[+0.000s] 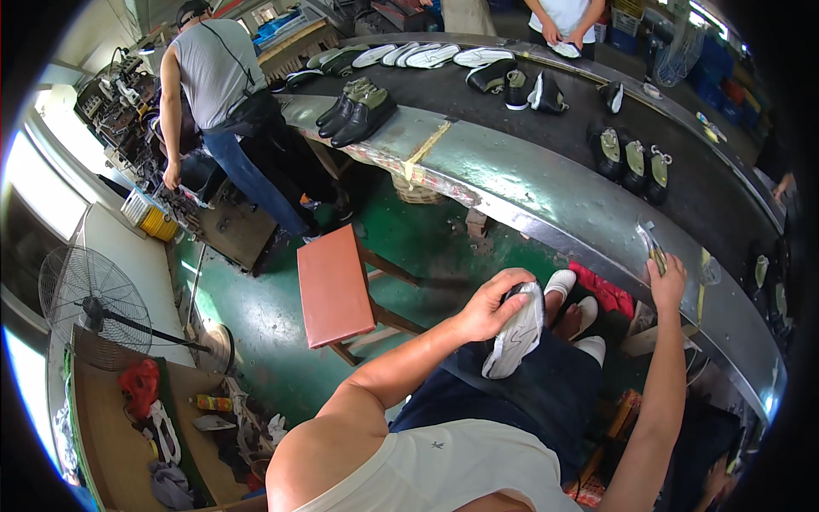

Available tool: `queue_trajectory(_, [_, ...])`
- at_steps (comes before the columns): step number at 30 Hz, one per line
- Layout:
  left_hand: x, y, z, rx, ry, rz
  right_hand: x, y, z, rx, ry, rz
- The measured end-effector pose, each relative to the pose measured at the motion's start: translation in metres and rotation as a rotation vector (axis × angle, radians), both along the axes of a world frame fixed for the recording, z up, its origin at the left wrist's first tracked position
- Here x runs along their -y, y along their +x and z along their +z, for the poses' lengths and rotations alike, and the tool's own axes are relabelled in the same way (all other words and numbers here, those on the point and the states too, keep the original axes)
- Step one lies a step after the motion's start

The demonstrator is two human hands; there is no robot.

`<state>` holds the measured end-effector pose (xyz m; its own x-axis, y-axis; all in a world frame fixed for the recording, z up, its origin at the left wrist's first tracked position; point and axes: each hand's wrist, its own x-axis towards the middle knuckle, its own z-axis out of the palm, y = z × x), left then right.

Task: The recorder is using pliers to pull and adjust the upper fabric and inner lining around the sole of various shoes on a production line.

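My left hand (490, 309) is closed round one end of a shoe (518, 337), held over my lap with its white patterned sole facing up. Most of its dark upper is hidden. Off to the right, my right hand (669, 282) is closed on a small hand tool (653, 245) at the near metal edge of the bench. The tool has a slim yellowish-brown handle and a shiny end pointing away from me; its exact kind is too small to tell.
A curved bench with a metal edge (512, 175) and dark belt (546, 128) carries several black-and-green shoes (634, 162). A red-topped stool (335, 286) stands left of my knees. Further left are a fan (94, 307) and wooden bin (102, 427). Two people work beyond.
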<state>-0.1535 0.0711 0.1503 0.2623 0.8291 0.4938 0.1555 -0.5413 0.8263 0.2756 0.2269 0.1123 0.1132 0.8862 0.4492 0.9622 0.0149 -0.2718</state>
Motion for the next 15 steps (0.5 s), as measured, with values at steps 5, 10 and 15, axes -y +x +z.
queue_trajectory(5, [0.01, 0.0, -0.001, 0.069, -0.012, 0.09, 0.013, -0.003, 0.018, -0.034, -0.097, 0.075])
queue_trajectory(10, [0.016, 0.018, 0.025, 0.181, -0.039, 0.026, 0.044, -0.005, 0.054, -0.153, -0.401, 0.232])
queue_trajectory(15, [0.007, 0.071, 0.012, 0.443, -0.294, -0.328, 0.11, 0.034, -0.013, -0.888, -0.389, 0.259])
